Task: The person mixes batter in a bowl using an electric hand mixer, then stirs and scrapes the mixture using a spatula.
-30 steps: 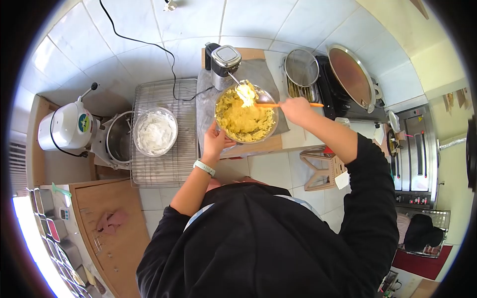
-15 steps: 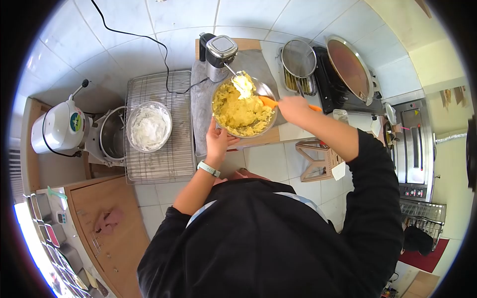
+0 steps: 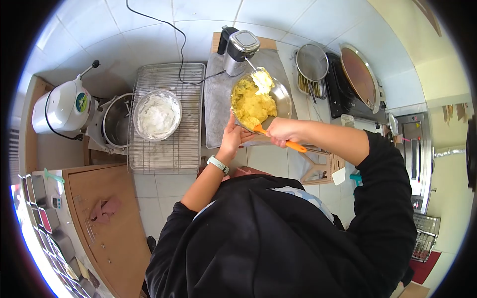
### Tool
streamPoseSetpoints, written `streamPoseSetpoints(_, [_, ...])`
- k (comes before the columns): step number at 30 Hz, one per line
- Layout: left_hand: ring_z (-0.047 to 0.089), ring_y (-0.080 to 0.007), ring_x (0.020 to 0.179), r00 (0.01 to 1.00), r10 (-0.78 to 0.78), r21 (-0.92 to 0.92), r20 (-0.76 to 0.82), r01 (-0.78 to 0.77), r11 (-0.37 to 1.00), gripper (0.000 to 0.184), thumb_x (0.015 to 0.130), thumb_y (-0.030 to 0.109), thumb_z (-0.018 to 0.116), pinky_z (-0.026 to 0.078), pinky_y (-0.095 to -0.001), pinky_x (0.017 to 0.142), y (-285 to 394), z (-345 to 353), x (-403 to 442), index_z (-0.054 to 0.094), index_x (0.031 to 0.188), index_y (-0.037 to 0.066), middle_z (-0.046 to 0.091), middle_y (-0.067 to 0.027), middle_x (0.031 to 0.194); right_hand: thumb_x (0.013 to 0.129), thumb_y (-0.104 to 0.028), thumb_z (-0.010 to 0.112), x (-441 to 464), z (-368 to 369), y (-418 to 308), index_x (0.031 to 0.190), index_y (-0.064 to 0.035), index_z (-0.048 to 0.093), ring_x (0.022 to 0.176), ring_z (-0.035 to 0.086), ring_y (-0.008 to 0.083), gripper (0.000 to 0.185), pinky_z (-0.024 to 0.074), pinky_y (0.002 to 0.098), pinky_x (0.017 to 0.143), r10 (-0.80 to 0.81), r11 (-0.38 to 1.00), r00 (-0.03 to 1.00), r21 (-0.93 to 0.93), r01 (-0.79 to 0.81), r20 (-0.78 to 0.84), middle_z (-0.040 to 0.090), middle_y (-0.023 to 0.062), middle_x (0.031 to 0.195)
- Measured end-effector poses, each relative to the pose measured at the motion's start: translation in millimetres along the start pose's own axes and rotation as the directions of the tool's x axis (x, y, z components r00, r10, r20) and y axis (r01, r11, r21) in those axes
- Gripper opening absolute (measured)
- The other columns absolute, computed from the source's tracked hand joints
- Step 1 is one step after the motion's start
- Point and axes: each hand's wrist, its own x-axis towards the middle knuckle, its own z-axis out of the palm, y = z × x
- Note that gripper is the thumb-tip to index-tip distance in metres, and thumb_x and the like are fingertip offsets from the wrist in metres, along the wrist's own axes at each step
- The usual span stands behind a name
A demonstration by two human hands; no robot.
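My right hand [image 3: 281, 131] is closed round an orange spatula [image 3: 296, 146], whose head sits at the near side of a metal bowl [image 3: 283, 101]. Yellow mixture [image 3: 253, 105] fills the bowl's left part, and bare metal shows on the right. My left hand [image 3: 233, 136] grips the bowl's lower left edge, fingers partly under it. A hand mixer [image 3: 241, 49] stands behind the bowl, its whisk end coated with pale yellow mixture [image 3: 263, 82] over the bowl.
A bowl of white cream [image 3: 157, 114] rests on a wire rack [image 3: 166, 159] at the left. Beyond it stands a white stand mixer [image 3: 62, 110]. At the right are a strainer [image 3: 312, 62] and a wide pan [image 3: 358, 74]. A folding stool [image 3: 318, 169] is below.
My right hand has brought the spatula toward me, from the bowl's right side to its near edge. Mixture has gathered at the left, baring the right side. The whole view has shifted slightly.
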Motion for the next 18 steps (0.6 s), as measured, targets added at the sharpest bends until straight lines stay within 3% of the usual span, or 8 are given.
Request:
streamPoseSetpoints(3, [0.063,-0.0297,0.090,0.998,0.047,0.115,0.053,-0.053,0.992,0.075,0.083,-0.006,0.037,0.053,-0.0361,0.082,1,-2,0,-0.001,0.144,0.012,0.058,-0.0203,0.100,0.088,-0.003,0.041,5,13,-18,0.083,-0.0006,0.044,0.043,0.032,0.0085,0.007,0.0244,0.0202,0.035,0.020,0.984,1.000,0.175,-0.021,0.008,0.038,0.0032,0.060])
streamPoseSetpoints(6, [0.064,-0.0255,0.083,0.996,0.069,0.236,0.048,-0.078,0.968,0.076,0.085,-0.005,0.041,0.055,-0.0329,0.077,-8,-13,9,-0.002,0.144,0.013,0.054,-0.0109,0.086,0.091,-0.004,0.037,16,15,-30,0.093,0.0013,0.041,0.044,0.032,0.0063,0.007,0.0253,0.0172,0.033,0.004,0.931,0.997,0.363,-0.033,0.080,0.038,0.0014,0.061])
streamPoseSetpoints(9, [0.064,-0.0246,0.083,0.995,0.094,0.248,0.041,-0.101,0.963,0.075,0.083,-0.005,0.045,0.056,-0.0320,0.074,-8,-13,10,0.003,0.144,0.007,0.052,-0.0107,0.086,0.092,-0.004,0.035,28,12,-43,0.105,0.0004,0.038,0.043,0.031,0.0034,0.014,0.0268,0.0146,0.033,-0.015,0.826,0.988,0.558,-0.076,0.156,0.038,-0.0012,0.062])
streamPoseSetpoints(12, [0.065,-0.0246,0.081,0.992,0.123,0.196,0.021,-0.124,0.973,0.069,0.084,-0.003,0.046,0.057,-0.0314,0.071,-1,-12,14,0.009,0.143,0.003,0.051,-0.0110,0.088,0.092,-0.004,0.035,39,-2,-44,0.112,0.0004,0.038,0.043,0.032,0.0033,0.020,0.0286,0.0139,0.034,-0.122,0.602,0.957,0.786,-0.138,0.262,0.038,-0.0010,0.062])
streamPoseSetpoints(14, [0.065,-0.0254,0.081,0.991,0.136,0.218,0.000,-0.133,0.967,0.067,0.085,-0.002,0.047,0.057,-0.0313,0.070,4,-11,14,0.012,0.142,0.001,0.050,-0.0106,0.088,0.091,-0.004,0.036,34,-13,-32,0.123,0.0010,0.033,0.042,0.033,0.0024,0.032,0.0305,0.0134,0.034,-0.320,0.309,0.896,0.928,-0.209,0.308,0.036,-0.0026,0.062])
streamPoseSetpoints(16, [0.065,-0.0258,0.080,0.987,0.158,0.222,-0.025,-0.148,0.964,0.066,0.086,-0.001,0.048,0.057,-0.0312,0.070,8,-12,16,0.013,0.142,0.000,0.049,-0.0101,0.087,0.091,-0.003,0.037,44,-23,0,0.127,0.0014,0.031,0.042,0.033,0.0021,0.037,0.0310,0.0133,0.034,-0.568,0.005,0.767,0.932,-0.362,0.300,0.036,-0.0036,0.062])
streamPoseSetpoints(18, [0.065,-0.0261,0.080,0.983,0.175,0.216,-0.052,-0.160,0.963,0.066,0.087,0.002,0.050,0.057,-0.0313,0.070,5,-17,20,0.013,0.142,0.001,0.048,-0.0095,0.087,0.090,-0.004,0.039,47,-32,32,0.131,0.0024,0.030,0.042,0.033,0.0022,0.042,0.0319,0.0133,0.035,-0.584,-0.024,0.773,0.946,-0.323,0.249,0.035,-0.0039,0.062])
